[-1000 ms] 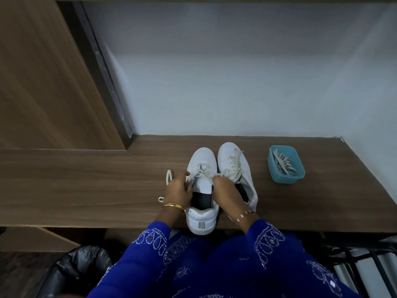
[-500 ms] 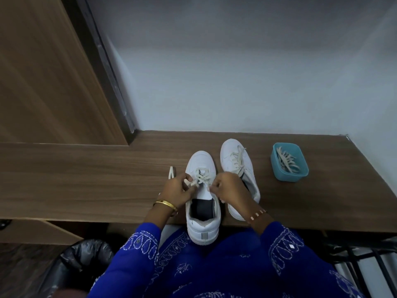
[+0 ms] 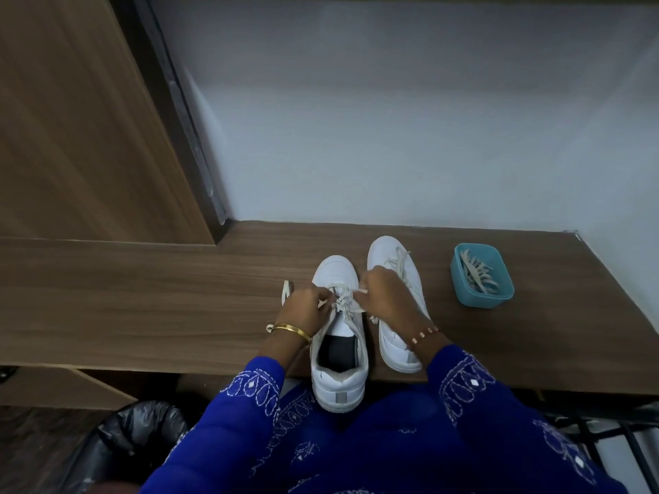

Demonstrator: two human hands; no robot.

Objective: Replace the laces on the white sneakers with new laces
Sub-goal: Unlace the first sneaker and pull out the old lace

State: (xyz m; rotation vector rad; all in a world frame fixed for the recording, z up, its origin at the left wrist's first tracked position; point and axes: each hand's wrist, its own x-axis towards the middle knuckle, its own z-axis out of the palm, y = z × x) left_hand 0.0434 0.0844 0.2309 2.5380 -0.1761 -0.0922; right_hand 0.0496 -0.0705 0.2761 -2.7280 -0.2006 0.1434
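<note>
Two white sneakers stand toes-away on the wooden desk. The left sneaker has its heel over the desk's front edge. My left hand pinches the lace on the shoe's left side, and my right hand pinches the lace's other end on its right side, over the upper eyelets. The right sneaker lies just behind my right hand, with its lace loose on top. A lace end trails on the desk left of my left hand.
A teal tub holding several loose laces sits at the right of the desk. A white wall rises behind, a wooden panel stands at the left. A black bin bag sits below the desk on the left.
Both hands have moved forward from the shoe's opening to the laces near the upper eyelets and now hold them apart. The view has tilted slightly.
</note>
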